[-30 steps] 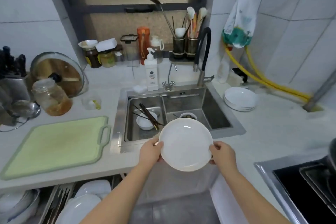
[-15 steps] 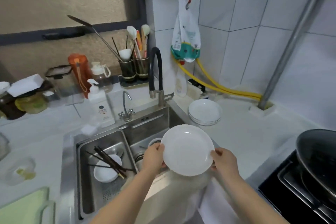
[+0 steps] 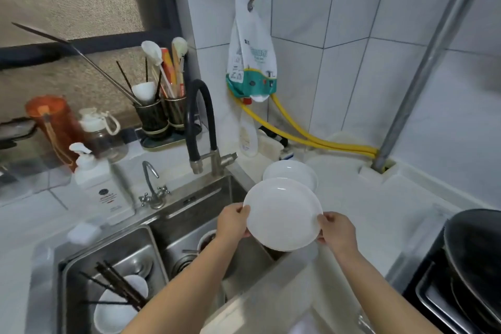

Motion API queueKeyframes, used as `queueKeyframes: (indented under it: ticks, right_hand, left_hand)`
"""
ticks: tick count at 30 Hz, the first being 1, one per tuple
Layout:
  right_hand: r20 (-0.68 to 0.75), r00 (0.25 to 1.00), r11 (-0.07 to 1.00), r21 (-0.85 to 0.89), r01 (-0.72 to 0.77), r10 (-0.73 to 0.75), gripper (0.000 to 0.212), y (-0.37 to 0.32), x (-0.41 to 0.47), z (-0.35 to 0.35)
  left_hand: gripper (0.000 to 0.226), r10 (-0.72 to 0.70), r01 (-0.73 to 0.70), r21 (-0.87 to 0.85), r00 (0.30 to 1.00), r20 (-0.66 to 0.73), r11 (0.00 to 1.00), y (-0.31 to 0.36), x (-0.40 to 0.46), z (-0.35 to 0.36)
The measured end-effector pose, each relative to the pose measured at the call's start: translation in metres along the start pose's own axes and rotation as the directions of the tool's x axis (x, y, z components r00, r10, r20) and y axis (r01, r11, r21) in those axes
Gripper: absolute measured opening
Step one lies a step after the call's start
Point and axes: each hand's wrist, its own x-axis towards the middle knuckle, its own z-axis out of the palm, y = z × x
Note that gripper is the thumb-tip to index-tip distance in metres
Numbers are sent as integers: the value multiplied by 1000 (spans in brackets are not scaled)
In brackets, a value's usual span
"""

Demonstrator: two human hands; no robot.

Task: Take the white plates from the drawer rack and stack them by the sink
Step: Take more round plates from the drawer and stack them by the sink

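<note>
I hold a white plate (image 3: 282,213) in the air over the sink's right edge, tilted slightly toward me. My left hand (image 3: 233,221) grips its left rim and my right hand (image 3: 336,229) grips its right rim. Just beyond it, a stack of white plates (image 3: 291,171) sits on the counter to the right of the sink (image 3: 206,214); the held plate hides the stack's near part. The drawer rack is out of view.
A black faucet (image 3: 199,122) arches over the sink's back edge. The sink holds a bowl with chopsticks (image 3: 119,295). A soap dispenser (image 3: 100,187) stands at the left. Yellow hoses (image 3: 311,141) run along the wall. A dark pan (image 3: 477,257) sits on the stove at right.
Both hands carried the plate forward and to the right, from in front of the sink toward the stack on the counter. My view turned right, away from the cutting board and drawer.
</note>
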Motion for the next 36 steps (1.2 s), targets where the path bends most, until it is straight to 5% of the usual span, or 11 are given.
queueKeyframes:
  ticks: [8, 15, 36]
  right_hand:
    - [32, 999, 999, -44, -7, 8, 29, -14, 79, -1]
    - [68, 997, 994, -102, -37, 44, 27, -23, 143, 4]
    - [78, 994, 991, -115, -68, 77, 27, -2, 210, 28]
  left_hand:
    - [25, -27, 30, 39, 997, -70, 999, 25, 66, 42]
    - [33, -188, 184, -81, 981, -50, 980, 42, 120, 72]
    - [40, -211, 203, -93, 973, -94, 975, 32, 176, 106]
